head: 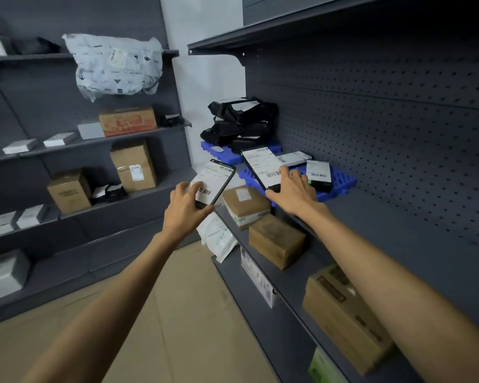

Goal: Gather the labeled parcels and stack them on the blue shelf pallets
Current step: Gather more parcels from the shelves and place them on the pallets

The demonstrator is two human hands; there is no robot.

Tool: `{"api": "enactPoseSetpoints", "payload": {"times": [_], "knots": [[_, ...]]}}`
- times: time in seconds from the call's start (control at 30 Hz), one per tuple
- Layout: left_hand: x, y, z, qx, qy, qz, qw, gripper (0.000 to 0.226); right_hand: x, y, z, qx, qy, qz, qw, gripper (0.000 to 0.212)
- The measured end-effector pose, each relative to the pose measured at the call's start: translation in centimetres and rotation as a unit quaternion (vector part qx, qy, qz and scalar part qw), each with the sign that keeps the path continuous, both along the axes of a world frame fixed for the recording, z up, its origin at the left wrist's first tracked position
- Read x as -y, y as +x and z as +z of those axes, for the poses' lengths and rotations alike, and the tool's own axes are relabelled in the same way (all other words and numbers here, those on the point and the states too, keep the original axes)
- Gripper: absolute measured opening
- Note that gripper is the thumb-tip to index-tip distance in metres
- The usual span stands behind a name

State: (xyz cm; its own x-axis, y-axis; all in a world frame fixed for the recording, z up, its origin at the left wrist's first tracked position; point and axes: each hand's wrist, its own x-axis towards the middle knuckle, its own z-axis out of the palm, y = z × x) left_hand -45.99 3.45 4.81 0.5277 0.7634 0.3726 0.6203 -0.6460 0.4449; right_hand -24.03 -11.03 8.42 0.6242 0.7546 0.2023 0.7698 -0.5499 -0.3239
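Observation:
My left hand (187,207) grips a flat black parcel (215,181) with a white barcode label, held in the air just left of the shelf. My right hand (295,190) rests with spread fingers on another flat black labelled parcel (262,165) that lies on the near blue pallet (340,179). A small black parcel (318,174) and a white one (293,158) also lie on that pallet. On the far blue pallet (213,149) sits a heap of black bags (241,124) with labels.
On the shelf below my hands sit brown boxes (245,204), (275,240), (343,316) and a white mailer (219,239). The left shelving holds cartons (133,165), small white boxes and a large printed bag (116,64). Beige floor lies between the two racks.

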Motion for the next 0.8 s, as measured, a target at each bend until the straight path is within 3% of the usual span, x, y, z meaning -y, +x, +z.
{"api": "enactPoseSetpoints", "payload": {"times": [0.3,0.8], "knots": [[-9.2,17.2,2.0,-0.008,-0.023,-0.1,0.995,0.066,-6.0,14.4,-0.8,-0.027,-0.012,-0.11,0.994,0.075],[-15.2,34.9,-0.5,-0.068,-0.053,-0.309,0.947,0.068,-9.5,19.7,-4.9,-0.034,-0.017,-0.264,0.964,0.081]]}}
